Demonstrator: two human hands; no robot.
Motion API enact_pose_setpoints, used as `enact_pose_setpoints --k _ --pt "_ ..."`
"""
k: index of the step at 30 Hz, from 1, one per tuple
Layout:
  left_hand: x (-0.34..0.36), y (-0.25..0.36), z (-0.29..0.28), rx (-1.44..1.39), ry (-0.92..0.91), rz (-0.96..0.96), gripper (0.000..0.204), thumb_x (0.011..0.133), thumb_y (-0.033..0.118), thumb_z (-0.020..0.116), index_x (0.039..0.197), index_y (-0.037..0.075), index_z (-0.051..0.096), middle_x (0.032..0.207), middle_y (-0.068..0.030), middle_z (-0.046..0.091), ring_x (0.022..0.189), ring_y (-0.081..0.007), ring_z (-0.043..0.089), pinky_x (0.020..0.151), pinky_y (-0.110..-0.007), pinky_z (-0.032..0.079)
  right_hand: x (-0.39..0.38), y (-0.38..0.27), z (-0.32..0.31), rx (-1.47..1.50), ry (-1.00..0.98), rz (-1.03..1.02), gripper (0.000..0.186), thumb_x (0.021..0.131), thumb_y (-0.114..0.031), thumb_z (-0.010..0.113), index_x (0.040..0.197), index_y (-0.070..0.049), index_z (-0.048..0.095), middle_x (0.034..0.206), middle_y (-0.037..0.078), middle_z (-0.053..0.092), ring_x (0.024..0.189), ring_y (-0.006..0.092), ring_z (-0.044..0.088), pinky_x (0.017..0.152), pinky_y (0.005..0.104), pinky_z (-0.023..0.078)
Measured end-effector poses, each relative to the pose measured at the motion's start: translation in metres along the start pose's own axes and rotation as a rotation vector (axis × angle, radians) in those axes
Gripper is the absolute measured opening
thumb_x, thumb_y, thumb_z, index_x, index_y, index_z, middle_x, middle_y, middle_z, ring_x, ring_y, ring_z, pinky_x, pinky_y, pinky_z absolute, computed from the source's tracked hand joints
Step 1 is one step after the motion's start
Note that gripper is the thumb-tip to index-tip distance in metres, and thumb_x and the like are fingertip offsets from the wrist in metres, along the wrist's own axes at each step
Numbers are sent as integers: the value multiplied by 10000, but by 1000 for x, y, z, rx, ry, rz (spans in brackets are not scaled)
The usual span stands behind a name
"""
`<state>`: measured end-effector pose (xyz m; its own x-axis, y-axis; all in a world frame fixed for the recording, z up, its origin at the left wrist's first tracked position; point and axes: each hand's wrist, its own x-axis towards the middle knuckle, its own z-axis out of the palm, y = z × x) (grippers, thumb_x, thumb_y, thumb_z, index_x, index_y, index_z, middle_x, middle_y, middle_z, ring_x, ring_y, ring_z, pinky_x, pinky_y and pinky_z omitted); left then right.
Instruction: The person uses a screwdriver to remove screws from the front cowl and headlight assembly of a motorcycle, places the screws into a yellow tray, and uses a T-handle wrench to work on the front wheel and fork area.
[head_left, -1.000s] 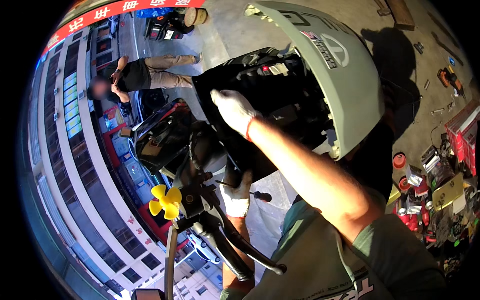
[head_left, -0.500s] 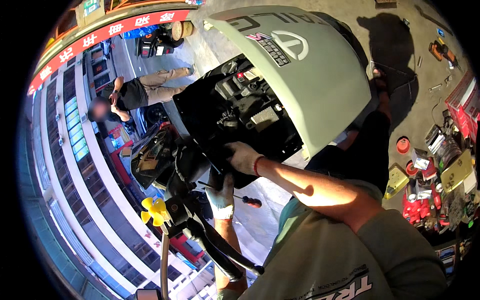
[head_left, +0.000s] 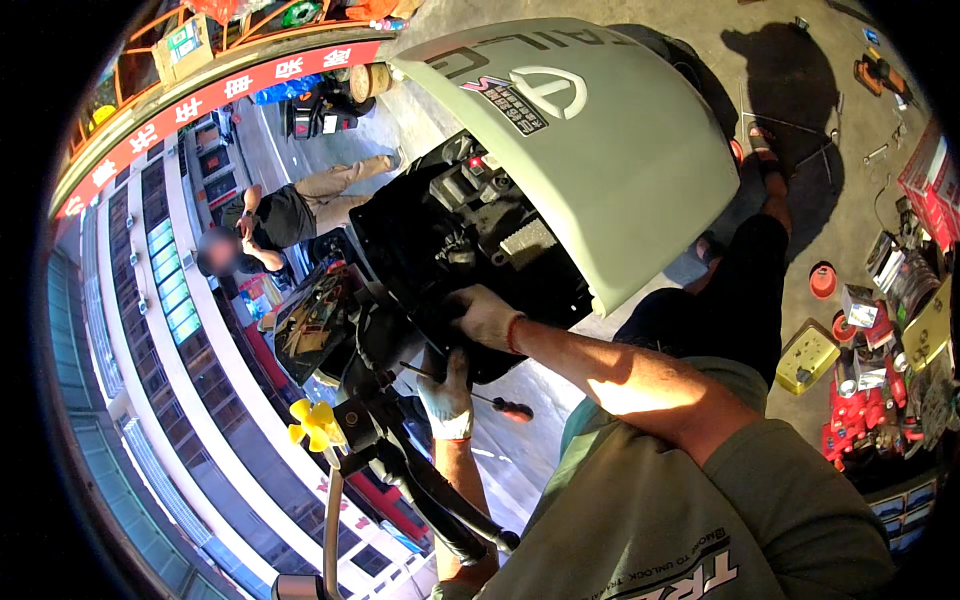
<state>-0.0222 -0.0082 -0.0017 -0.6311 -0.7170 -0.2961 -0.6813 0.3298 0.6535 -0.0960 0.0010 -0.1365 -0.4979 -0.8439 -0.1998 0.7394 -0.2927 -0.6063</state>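
Note:
In my gloved left hand (head_left: 447,395) is a screwdriver (head_left: 513,410), its red and black handle sticking out to the right and its thin shaft pointing left. That hand is closed, just below the black body panel (head_left: 405,325) of a scooter. My gloved right hand (head_left: 488,318) lies at the dark edge of the scooter's open compartment (head_left: 475,225). Its fingers are bent inward, and what they hold, if anything, is lost in the dark. Behind it, a pale green scooter cover (head_left: 640,150) stands beside exposed parts and a ribbed metal block (head_left: 527,243).
A handlebar lever (head_left: 445,500) and a yellow fan (head_left: 316,425) are close to my left forearm. Another person (head_left: 280,215) stands at the far left. Tools, a yellow tray (head_left: 806,358) and red bottles (head_left: 850,415) crowd the floor at right.
The view has shifted slightly, so the scooter, the person and the floor items sit differently in it. Both hands keep nearly the same place on the scooter, the screwdriver still in the left.

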Motion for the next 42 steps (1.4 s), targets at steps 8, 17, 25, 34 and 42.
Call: enact_pose_setpoints --k 8,17,25,34,42 --pt "0 -1 -6 -46 -9 -49 371 904 28 587 1265 -49 555 1136 -92 642 999 -146 589 896 -263 470 -7 -6 -4 118 -23 -35 273 731 30 621 994 0 691 912 63 704 862 138 622 808 278 501" --pt "-3 11 -2 -129 -5 -51 370 883 58 618 1239 -30 569 1086 -72 641 929 -135 600 823 -250 495 0 -1 -6 291 -25 111 274 769 40 623 1035 13 682 964 81 697 854 156 632 801 293 507" --pt "-2 9 -5 -140 -43 -14 363 879 61 625 1233 -3 584 1054 -64 649 881 -125 607 786 -241 503 4 4 -8 202 -88 105 281 813 -9 645 1092 13 677 983 82 700 891 159 627 854 288 488" --pt "-2 12 -8 13 2 -16 335 840 69 668 1168 22 614 914 -12 643 679 -66 541 566 -190 416 4 0 -10 17 -118 -6 279 813 -59 662 1086 -5 669 994 91 694 920 177 615 870 310 485" --pt "-1 8 -7 -34 16 -23 334 824 69 689 1150 42 617 821 14 625 594 -50 483 508 -190 352 7 -14 -13 -20 -184 131 391 807 -94 695 1179 0 618 1084 128 673 990 209 606 911 322 474"
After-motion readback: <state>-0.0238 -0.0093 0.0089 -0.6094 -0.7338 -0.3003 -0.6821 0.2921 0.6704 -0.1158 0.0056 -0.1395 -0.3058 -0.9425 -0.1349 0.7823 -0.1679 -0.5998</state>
